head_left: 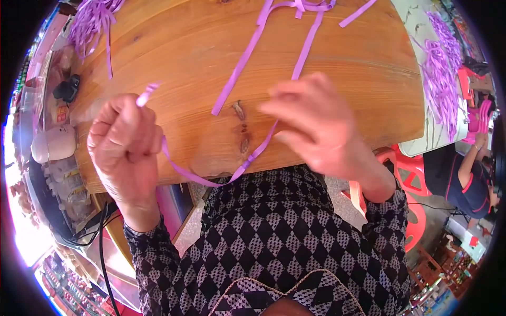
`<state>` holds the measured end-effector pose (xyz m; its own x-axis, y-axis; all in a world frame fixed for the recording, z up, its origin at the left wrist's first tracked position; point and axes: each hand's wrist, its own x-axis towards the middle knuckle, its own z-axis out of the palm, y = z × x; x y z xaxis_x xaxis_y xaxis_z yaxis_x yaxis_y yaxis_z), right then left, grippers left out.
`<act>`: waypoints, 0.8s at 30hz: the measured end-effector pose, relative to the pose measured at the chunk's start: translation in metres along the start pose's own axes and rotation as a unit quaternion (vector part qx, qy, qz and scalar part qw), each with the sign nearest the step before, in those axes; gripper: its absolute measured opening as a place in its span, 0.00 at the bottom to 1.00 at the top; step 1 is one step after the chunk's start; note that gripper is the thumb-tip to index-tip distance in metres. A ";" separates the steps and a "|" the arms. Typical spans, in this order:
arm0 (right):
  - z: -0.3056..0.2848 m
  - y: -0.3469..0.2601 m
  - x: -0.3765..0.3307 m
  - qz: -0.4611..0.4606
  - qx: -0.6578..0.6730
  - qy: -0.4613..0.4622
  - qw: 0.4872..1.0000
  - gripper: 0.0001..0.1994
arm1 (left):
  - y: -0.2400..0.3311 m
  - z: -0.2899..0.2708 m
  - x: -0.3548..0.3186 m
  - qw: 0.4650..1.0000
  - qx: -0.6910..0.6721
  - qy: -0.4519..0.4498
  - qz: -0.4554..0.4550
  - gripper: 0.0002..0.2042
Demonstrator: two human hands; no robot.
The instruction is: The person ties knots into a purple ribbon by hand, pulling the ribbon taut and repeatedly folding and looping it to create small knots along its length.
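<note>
My left hand [124, 142] is closed in a fist on a thin purple ribbon [203, 181], whose short end sticks up past the thumb. From that fist the ribbon sags over the table's near edge, with a small knot or join along it, then rises toward my right hand [324, 129]. My right hand is blurred by motion; its fingers and thumb are spread apart, with no ribbon visible between them. Behind this hand the ribbon is hidden, and a purple strip shows beyond it, leading to the far edge. Another flat purple strip [240, 71] lies on the wood.
The wooden table [174, 58] fills the middle. Bunches of purple ribbon hang at the far left [95, 23] and lie on a white table [416, 145] at right. A black clip-like object [67, 88] is at left. Red stools [411, 174] and another person [464, 174] are on the right.
</note>
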<state>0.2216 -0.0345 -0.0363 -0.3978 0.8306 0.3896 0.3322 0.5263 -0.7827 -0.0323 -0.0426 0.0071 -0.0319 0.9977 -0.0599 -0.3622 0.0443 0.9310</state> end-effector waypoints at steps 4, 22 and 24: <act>0.011 0.006 0.003 -0.148 -0.193 -0.067 0.968 0.11 | 0.025 -0.038 0.010 0.996 -0.071 -0.010 0.055 0.07; -0.047 0.030 -0.012 -0.031 -0.123 0.009 0.992 0.09 | 0.036 -0.128 0.045 0.788 0.472 0.262 0.294 0.19; -0.033 0.013 -0.007 -0.057 -0.118 0.003 0.991 0.09 | 0.015 -0.057 0.039 0.508 0.717 0.183 0.441 0.31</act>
<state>0.2572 -0.0272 -0.0333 -0.4394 0.7639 0.4727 0.4763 0.6442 -0.5985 -0.0920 -0.0064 -0.0021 0.1411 0.5971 0.7897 0.9857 -0.1586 -0.0562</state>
